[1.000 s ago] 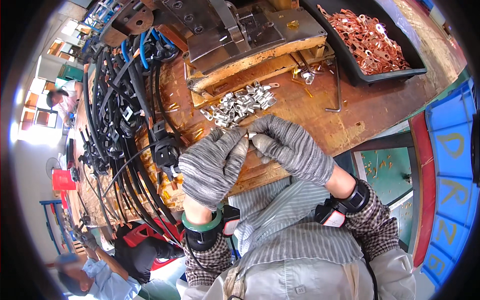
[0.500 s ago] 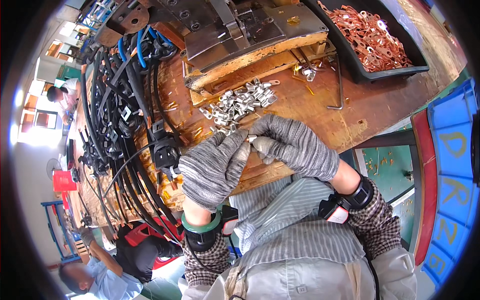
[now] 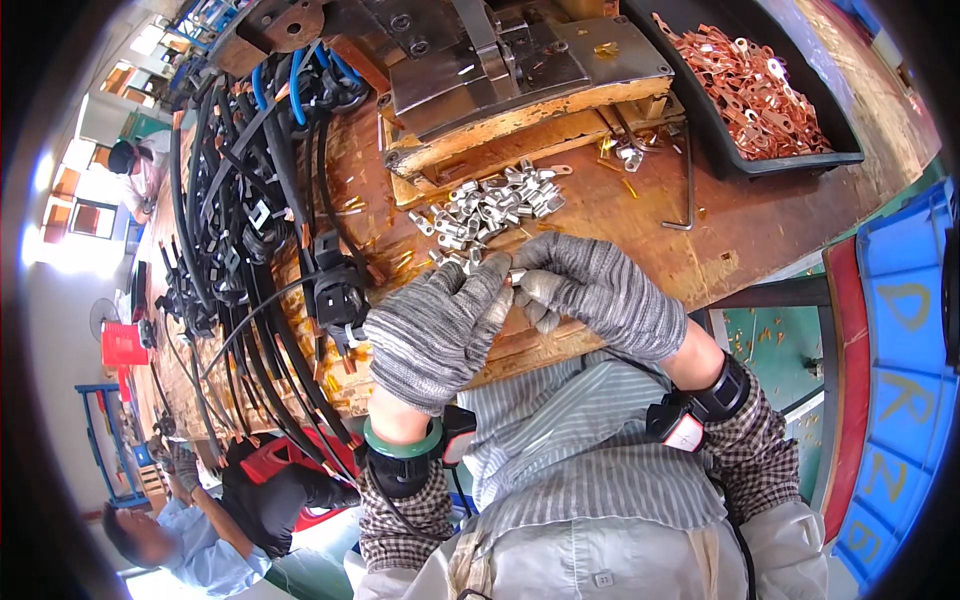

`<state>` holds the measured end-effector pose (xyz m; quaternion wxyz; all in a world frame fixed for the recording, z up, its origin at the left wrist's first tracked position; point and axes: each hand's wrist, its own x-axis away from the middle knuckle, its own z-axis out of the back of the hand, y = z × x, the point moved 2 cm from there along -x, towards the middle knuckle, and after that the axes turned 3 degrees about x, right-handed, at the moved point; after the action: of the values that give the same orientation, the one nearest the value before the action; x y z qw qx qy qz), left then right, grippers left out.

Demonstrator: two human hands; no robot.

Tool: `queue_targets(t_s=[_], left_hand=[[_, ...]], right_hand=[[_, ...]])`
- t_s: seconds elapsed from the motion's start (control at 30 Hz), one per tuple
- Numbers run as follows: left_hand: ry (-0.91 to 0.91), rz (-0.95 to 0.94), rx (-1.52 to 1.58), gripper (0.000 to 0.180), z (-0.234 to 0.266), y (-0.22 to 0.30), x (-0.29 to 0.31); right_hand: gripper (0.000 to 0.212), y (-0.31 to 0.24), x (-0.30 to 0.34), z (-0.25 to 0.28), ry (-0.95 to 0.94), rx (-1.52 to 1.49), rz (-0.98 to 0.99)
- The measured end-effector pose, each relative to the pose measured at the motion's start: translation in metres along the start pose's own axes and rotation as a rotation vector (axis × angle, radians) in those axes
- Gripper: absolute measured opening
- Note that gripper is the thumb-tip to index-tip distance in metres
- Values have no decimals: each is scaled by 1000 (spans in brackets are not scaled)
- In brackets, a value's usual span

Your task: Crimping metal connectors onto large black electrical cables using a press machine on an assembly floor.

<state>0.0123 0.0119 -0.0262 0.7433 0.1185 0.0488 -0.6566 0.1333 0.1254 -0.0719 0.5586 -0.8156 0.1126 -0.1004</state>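
Note:
In grey knitted gloves, my left hand (image 3: 432, 335) and my right hand (image 3: 605, 295) meet at the table's near edge. Both have their fingertips closed around a small silver cable lug (image 3: 516, 276), most of it hidden by the gloves. Just beyond the fingers lies a loose pile of silver cable lugs (image 3: 500, 205) on the wooden table (image 3: 730, 245). One copper-coloured lug end pokes out on the pile's right side.
A heavy metal press (image 3: 490, 85) on a worn yellow base stands behind the pile. To its right is a black bin (image 3: 735, 160) of copper lugs (image 3: 750, 95), with a hex key (image 3: 688, 190) nearby. Black cables (image 3: 270, 190) crowd the left. Two people are farther left.
The scene has shifted slightly rightward and down in view. My hands keep their pinch on the lug with only a small finger movement. The lower-left person's hands have moved.

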Motion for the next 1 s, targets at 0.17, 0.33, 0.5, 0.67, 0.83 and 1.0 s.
queue_targets(t_s=[0.17,0.33,0.5,0.67,0.83,1.0], left_hand=[[26,-7,49,28,-5,-4,3],[110,-43,218,26,0,-6,8],[43,-27,343,23,3,-7,7],[34,9,356,20,3,-6,10],[74,6,436,21,4,-10,8],[43,32,507,21,7,-10,6]], right_hand=[[23,0,-1,0,8,57,-2],[22,1,1,-1,49,62,-17],[20,1,0,7,72,184,67],[23,-5,1,4,58,79,-22],[25,-1,1,0,77,-63,-33],[27,5,3,0,132,354,192]])
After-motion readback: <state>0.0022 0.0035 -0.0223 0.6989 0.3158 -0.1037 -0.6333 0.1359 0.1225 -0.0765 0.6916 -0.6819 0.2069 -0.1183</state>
